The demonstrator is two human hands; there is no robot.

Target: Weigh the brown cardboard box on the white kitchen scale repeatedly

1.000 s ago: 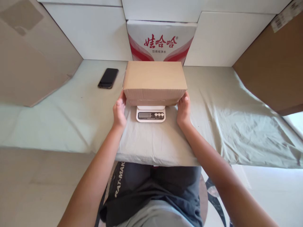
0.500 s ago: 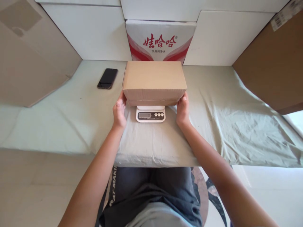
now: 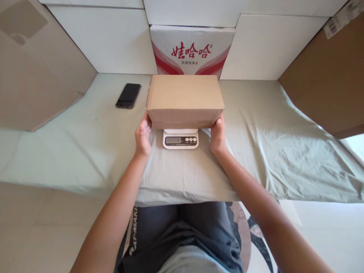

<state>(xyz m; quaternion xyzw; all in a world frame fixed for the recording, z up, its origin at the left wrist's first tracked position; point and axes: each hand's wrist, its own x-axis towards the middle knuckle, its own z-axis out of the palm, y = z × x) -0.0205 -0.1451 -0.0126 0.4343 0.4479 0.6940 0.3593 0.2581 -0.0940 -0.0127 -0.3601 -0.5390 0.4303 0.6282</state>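
Tabletop box between both hands

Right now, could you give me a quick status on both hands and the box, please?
Left hand and right hand grip the box at its near corners. Box sits over the scale. Phone lies clear, to the left.

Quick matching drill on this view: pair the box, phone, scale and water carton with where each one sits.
Things:
1 box
2 phone
3 scale
4 water carton

Places:
A against the back wall
B on the cloth, left of the box
C under the box
D between both hands

Pairs: 1-D, 2-B, 3-C, 4-A
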